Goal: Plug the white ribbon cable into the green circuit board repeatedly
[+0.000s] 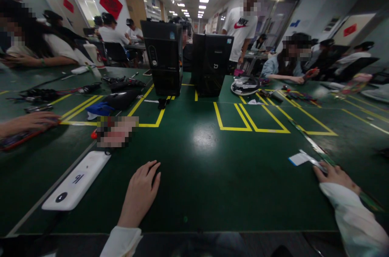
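My left hand (141, 190) lies palm down on the green table (212, 180), its fingers stretched out and nothing held. Over at the right, my right hand (337, 176) has its fingers closed on a white flat ribbon cable (299, 159). A blue edge shows at the cable's far end, and the part under my fingers is hidden. Beneath and beside this hand runs a long, narrow green strip (311, 139), like a thin circuit board. Left of my left hand is a white oblong device (77, 182) marked with handwriting.
Two black computer towers (162, 60) (214, 64) stand at the table's far side. Yellow tape (234, 128) marks out boxes. Cables (42, 95) and a blue item (99, 110) lie at left. Another person's hand (36, 121) rests at the left edge. Several people sit around.
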`<act>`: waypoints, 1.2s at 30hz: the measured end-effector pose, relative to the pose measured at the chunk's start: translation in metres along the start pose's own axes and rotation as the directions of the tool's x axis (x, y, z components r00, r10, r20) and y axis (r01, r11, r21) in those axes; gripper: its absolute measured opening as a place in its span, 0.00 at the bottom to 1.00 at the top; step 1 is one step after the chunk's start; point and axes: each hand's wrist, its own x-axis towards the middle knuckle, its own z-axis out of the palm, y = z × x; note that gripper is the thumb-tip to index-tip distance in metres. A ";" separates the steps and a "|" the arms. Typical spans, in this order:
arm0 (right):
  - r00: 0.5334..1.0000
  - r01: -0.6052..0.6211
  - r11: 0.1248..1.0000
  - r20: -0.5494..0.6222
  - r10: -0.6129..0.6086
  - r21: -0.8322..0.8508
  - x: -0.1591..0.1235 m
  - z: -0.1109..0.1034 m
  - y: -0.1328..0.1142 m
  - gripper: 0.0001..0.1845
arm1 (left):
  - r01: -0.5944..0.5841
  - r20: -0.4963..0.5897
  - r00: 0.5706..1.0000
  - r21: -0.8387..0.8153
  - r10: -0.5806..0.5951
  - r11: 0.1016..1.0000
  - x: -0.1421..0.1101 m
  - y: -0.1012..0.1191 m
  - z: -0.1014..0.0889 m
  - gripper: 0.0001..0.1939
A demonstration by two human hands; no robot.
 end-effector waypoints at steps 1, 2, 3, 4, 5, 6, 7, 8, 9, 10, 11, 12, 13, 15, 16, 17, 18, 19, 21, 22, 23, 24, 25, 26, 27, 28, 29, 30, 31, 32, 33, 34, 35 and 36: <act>0.998 -0.059 0.998 -0.002 0.059 -0.004 0.000 -0.001 -0.004 0.36 | 0.000 0.000 1.000 -0.002 0.000 1.000 0.000 0.000 0.000 0.22; 0.993 -0.118 0.993 -0.007 0.118 -0.015 0.000 -0.002 -0.008 0.33 | -0.001 -0.001 1.000 -0.003 0.001 1.000 0.000 0.000 0.000 0.22; 0.992 -0.123 0.992 -0.009 0.122 -0.021 0.002 -0.003 -0.015 0.31 | -0.002 0.000 1.000 -0.001 0.002 1.000 0.000 0.000 0.000 0.22; 0.997 -0.073 0.997 0.001 0.073 -0.022 0.004 -0.004 -0.022 0.30 | -0.004 0.003 1.000 0.002 0.004 1.000 0.000 0.000 0.000 0.22; 1.000 -0.008 1.000 0.016 0.008 -0.019 0.007 -0.005 -0.030 0.29 | -0.006 0.005 1.000 0.005 0.006 1.000 0.000 0.000 0.000 0.22; 0.997 0.063 0.998 0.038 -0.063 -0.007 0.010 -0.005 -0.040 0.29 | -0.007 0.007 1.000 0.009 0.007 1.000 0.000 0.000 0.001 0.22; 0.989 0.136 0.991 0.056 -0.137 0.016 0.014 -0.005 -0.052 0.30 | -0.009 0.009 1.000 0.013 0.009 1.000 0.000 -0.001 0.001 0.22; 0.977 0.204 0.978 0.056 -0.206 0.048 0.018 -0.005 -0.066 0.30 | -0.010 0.008 1.000 0.015 0.009 1.000 0.000 -0.001 0.002 0.22; 0.961 0.267 0.960 0.044 -0.271 0.088 0.022 -0.005 -0.082 0.29 | -0.009 0.005 1.000 0.016 0.008 1.000 0.000 -0.001 0.002 0.22; 0.947 0.318 0.939 0.009 -0.322 0.133 0.025 -0.004 -0.100 0.28 | -0.006 0.000 1.000 0.016 0.006 1.000 0.000 0.000 0.002 0.22; 0.927 0.372 0.910 -0.028 -0.374 0.184 0.028 -0.004 -0.120 0.27 | -0.005 -0.007 1.000 0.014 0.005 1.000 0.000 0.000 0.002 0.21; 0.904 0.424 0.874 -0.053 -0.424 0.237 0.029 -0.003 -0.141 0.26 | -0.004 -0.012 1.000 0.011 0.004 1.000 0.001 0.000 0.002 0.21; 0.878 0.473 0.833 -0.070 -0.474 0.288 0.031 -0.003 -0.163 0.25 | -0.005 -0.018 1.000 0.007 0.005 1.000 0.000 0.000 0.001 0.21; 0.821 0.555 0.747 -0.096 -0.563 0.367 0.030 -0.003 -0.210 0.23 | -0.007 -0.022 1.000 0.000 0.007 1.000 0.000 0.000 0.001 0.21; 0.796 0.585 0.709 -0.110 -0.596 0.394 0.029 -0.004 -0.233 0.22 | -0.007 -0.025 1.000 -0.002 0.007 1.000 0.000 0.001 0.001 0.20; 0.769 0.614 0.670 -0.124 -0.628 0.416 0.027 -0.005 -0.256 0.21 | -0.007 -0.028 1.000 -0.003 0.007 1.000 0.000 0.001 0.001 0.20; 0.737 0.645 0.624 -0.144 -0.660 0.441 0.023 -0.006 -0.279 0.20 | -0.007 -0.030 1.000 -0.002 0.007 1.000 0.000 0.001 0.001 0.20; 0.708 0.670 0.580 -0.164 -0.686 0.463 0.018 -0.008 -0.300 0.20 | -0.007 -0.033 0.999 -0.001 0.007 1.000 0.000 0.001 0.001 0.20; 0.645 0.710 0.486 -0.195 -0.739 0.510 0.005 -0.013 -0.340 0.18 | -0.007 -0.031 1.000 0.002 0.007 1.000 -0.001 0.001 0.000 0.20; 0.610 0.725 0.433 -0.209 -0.764 0.535 -0.003 -0.017 -0.357 0.18 | -0.008 -0.025 1.000 0.005 0.008 1.000 -0.001 0.002 0.000 0.21; 0.576 0.737 0.382 -0.222 -0.787 0.557 -0.012 -0.020 -0.373 0.17 | -0.006 -0.020 1.000 0.008 0.006 1.000 -0.001 0.002 0.000 0.21; 0.542 0.745 0.334 -0.233 -0.807 0.578 -0.022 -0.024 -0.387 0.17 | -0.004 -0.016 1.000 0.010 0.004 1.000 -0.001 0.002 0.000 0.21; 0.512 0.748 0.288 -0.245 -0.823 0.597 -0.031 -0.029 -0.398 0.16 | -0.001 -0.013 1.000 0.010 0.001 1.000 -0.001 0.002 -0.001 0.21; 0.482 0.750 0.245 -0.254 -0.838 0.614 -0.041 -0.033 -0.408 0.16 | 0.001 -0.012 1.000 0.009 -0.001 1.000 0.000 0.001 -0.001 0.21; 0.451 0.749 0.206 -0.257 -0.855 0.629 -0.051 -0.039 -0.414 0.16 | 0.004 -0.013 1.000 0.005 -0.004 1.000 0.000 0.001 -0.001 0.21; 0.420 0.748 0.172 -0.256 -0.871 0.641 -0.059 -0.044 -0.419 0.17 | 0.004 -0.014 1.000 0.000 -0.004 1.000 0.000 0.001 -0.001 0.21; 0.391 0.746 0.145 -0.251 -0.886 0.650 -0.067 -0.049 -0.422 0.17 | 0.004 -0.015 1.000 -0.004 -0.004 1.000 0.000 0.001 -0.001 0.22; 0.364 0.744 0.124 -0.243 -0.899 0.657 -0.074 -0.055 -0.424 0.18 | 0.005 -0.013 1.000 -0.006 -0.005 1.000 0.000 0.001 -0.001 0.22; 0.344 0.741 0.109 -0.236 -0.909 0.662 -0.080 -0.060 -0.424 0.19 | 0.007 -0.010 1.000 -0.005 -0.007 1.000 0.000 0.001 -0.001 0.22; 0.330 0.740 0.099 -0.230 -0.916 0.666 -0.084 -0.065 -0.424 0.19 | 0.009 -0.004 1.000 -0.001 -0.009 1.000 0.000 0.001 -0.001 0.22; 0.320 0.739 0.095 -0.223 -0.921 0.667 -0.088 -0.069 -0.424 0.19 | 0.012 0.002 1.000 0.004 -0.012 1.000 0.000 0.001 -0.001 0.22; 0.311 0.739 0.094 -0.213 -0.926 0.668 -0.091 -0.073 -0.423 0.19 | 0.016 0.009 1.000 0.010 -0.017 1.000 0.000 0.001 -0.001 0.23; 0.303 0.739 0.097 -0.200 -0.932 0.667 -0.094 -0.076 -0.422 0.20 | 0.020 0.014 1.000 0.014 -0.020 1.000 0.000 0.001 -0.001 0.23; 0.298 0.739 0.102 -0.187 -0.936 0.666 -0.096 -0.078 -0.422 0.20 | 0.021 0.016 1.000 0.017 -0.021 1.000 0.000 0.001 -0.001 0.23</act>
